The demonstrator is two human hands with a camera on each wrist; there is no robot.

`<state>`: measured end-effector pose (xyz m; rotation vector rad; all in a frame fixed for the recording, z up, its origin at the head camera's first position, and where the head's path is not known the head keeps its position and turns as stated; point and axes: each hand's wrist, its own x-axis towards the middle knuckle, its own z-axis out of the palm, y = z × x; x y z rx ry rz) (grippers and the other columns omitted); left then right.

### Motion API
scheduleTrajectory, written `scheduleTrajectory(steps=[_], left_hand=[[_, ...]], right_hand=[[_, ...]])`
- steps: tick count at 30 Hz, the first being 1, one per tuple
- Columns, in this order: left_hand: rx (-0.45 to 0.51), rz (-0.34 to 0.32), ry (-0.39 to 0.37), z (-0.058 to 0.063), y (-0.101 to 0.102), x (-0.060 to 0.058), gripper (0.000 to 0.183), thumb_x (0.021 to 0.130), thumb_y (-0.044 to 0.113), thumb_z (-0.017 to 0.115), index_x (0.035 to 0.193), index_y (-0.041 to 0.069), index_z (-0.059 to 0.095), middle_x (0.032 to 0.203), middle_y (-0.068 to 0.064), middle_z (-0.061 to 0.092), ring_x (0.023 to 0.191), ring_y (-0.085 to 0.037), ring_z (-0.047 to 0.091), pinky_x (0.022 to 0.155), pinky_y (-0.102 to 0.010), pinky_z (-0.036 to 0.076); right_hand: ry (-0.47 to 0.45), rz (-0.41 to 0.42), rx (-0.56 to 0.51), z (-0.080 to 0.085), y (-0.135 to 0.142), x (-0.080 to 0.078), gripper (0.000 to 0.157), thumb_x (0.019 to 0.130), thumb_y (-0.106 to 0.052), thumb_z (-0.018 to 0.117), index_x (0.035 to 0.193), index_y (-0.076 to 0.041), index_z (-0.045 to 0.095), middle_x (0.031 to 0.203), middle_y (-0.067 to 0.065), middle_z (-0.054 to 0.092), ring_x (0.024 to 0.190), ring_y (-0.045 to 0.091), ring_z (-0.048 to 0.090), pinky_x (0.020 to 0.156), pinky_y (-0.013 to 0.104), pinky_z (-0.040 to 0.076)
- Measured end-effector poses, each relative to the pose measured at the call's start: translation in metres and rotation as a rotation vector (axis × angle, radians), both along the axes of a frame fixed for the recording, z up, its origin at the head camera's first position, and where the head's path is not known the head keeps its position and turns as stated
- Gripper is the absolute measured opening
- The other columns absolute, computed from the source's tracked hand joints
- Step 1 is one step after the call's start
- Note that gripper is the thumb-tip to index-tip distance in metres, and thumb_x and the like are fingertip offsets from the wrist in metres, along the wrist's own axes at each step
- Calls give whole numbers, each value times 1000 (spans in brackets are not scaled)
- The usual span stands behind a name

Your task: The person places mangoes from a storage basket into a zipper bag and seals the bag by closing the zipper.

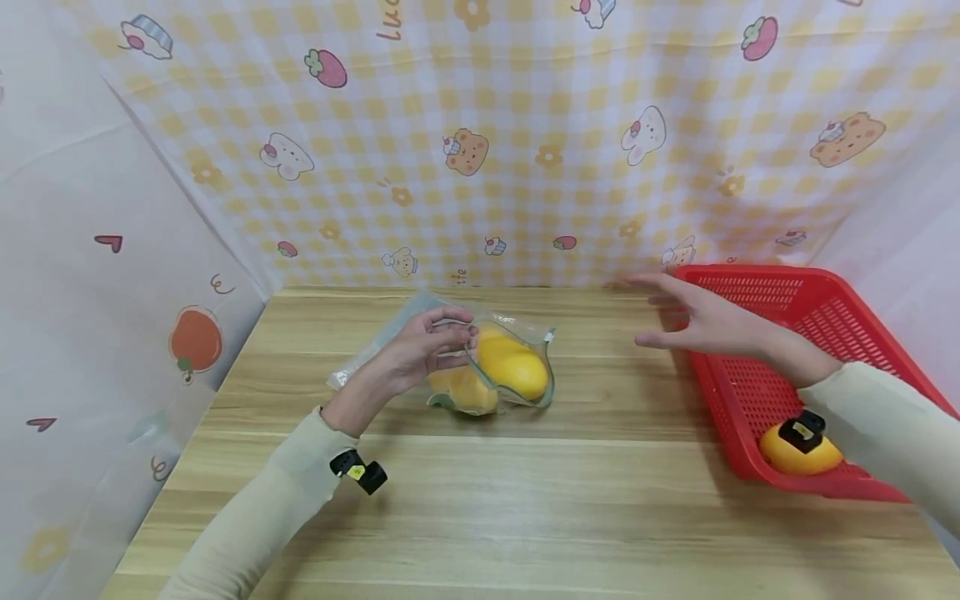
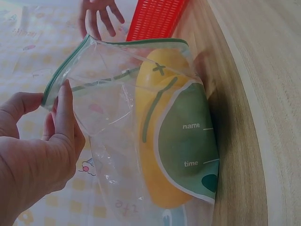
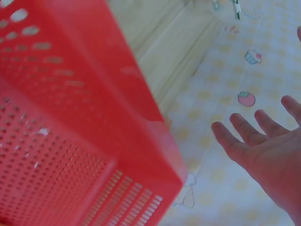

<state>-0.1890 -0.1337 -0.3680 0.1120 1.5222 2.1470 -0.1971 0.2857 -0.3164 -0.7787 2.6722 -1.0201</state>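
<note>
In the head view my left hand (image 1: 431, 346) is at the clear zip bag (image 1: 382, 333), which lies on the table with its mouth facing right. Thumb and fingers pinch the bag's green zip edge (image 2: 61, 75), seen close in the left wrist view. Yellow mango-like fruits (image 1: 513, 367) lie inside the bag, partly behind the printed green label (image 2: 188, 141). My right hand (image 1: 712, 321), fingers spread and holding nothing, hovers above the left rim of the red basket (image 1: 712, 400). Another yellow fruit (image 1: 798, 454) sits in the basket's near end, partly covered by the wrist camera.
A wooden table (image 1: 525, 508) spans the front. Behind it hangs a yellow checked cloth (image 1: 525, 200) with cartoon prints, and a pale printed cloth (image 1: 97, 317) covers the left side. The basket stands at the table's right edge.
</note>
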Motion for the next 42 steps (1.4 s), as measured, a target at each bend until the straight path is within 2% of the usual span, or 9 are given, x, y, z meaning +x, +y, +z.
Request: scheduleTrajectory(steps=[5, 10, 15, 24, 36, 42], left_hand=[[1, -3, 1, 0, -1, 0, 30, 99, -1, 62, 127, -2, 51, 115, -19, 63, 92, -20, 68, 86, -38, 59], [-1, -2, -3, -1, -2, 0, 32, 99, -1, 63, 129, -3, 50, 110, -14, 65, 92, -21, 68, 86, -38, 60], [3, -6, -1, -1, -3, 0, 31, 99, -1, 63, 128, -3, 50, 108, -12, 66, 91, -20, 68, 86, -38, 59], [1, -7, -1, -2, -3, 0, 32, 99, -2, 62, 129, -4, 49, 107, -13, 66, 91, -21, 69, 88, -39, 59], [-1, -11, -2, -1, -3, 1, 31, 99, -2, 62, 127, -3, 51, 108, -12, 66, 92, -21, 68, 88, -39, 59], [2, -9, 1, -1, -2, 0, 28, 99, -3, 61, 126, -3, 51, 106, -11, 66, 91, -20, 68, 86, -38, 59]], right_hand=[[9, -1, 91, 4, 11, 3, 80, 87, -34, 84, 154, -26, 40, 158, 5, 35, 138, 34, 39, 99, 64, 46], [10, 17, 165, 9, 23, 3, 85, 85, -35, 85, 155, -17, 39, 157, 12, 36, 141, 36, 33, 107, 67, 35], [33, 33, 210, 9, 37, 3, 86, 82, -38, 87, 152, -17, 42, 154, 9, 40, 136, 32, 38, 107, 62, 37], [25, 44, 279, 15, 65, 8, 92, 79, -35, 89, 152, -7, 41, 152, 15, 40, 134, 34, 36, 103, 63, 40], [19, 29, 362, 8, 109, 9, 97, 77, -31, 90, 153, -4, 35, 151, 25, 35, 133, 48, 30, 95, 74, 39], [-39, -12, 392, 8, 129, 9, 98, 77, -27, 89, 152, -2, 31, 150, 30, 30, 131, 53, 27, 92, 78, 39]])
